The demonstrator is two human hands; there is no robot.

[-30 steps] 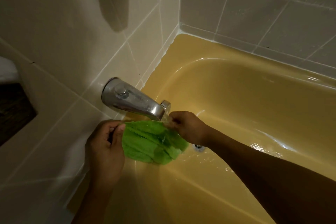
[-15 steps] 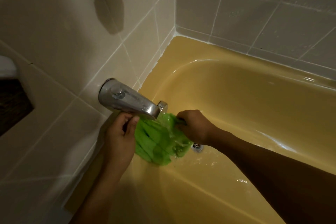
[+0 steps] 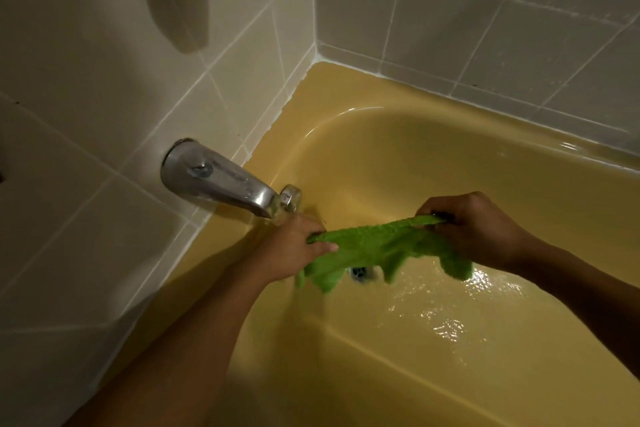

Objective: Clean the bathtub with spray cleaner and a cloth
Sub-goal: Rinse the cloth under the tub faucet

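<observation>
Cloth point(image 3: 377, 248) stretched left-right over bathtub point(image 3: 433, 156); left hand point(image 3: 294, 246), right hand point(image 3: 474, 222) fingers grip ends.

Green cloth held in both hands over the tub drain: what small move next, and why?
Probably twist its ends opposite ways to wring it. The left hand and right hand each grip an end of the fuzzy green cloth, sagging above the metal drain of the wet yellow bathtub.
</observation>
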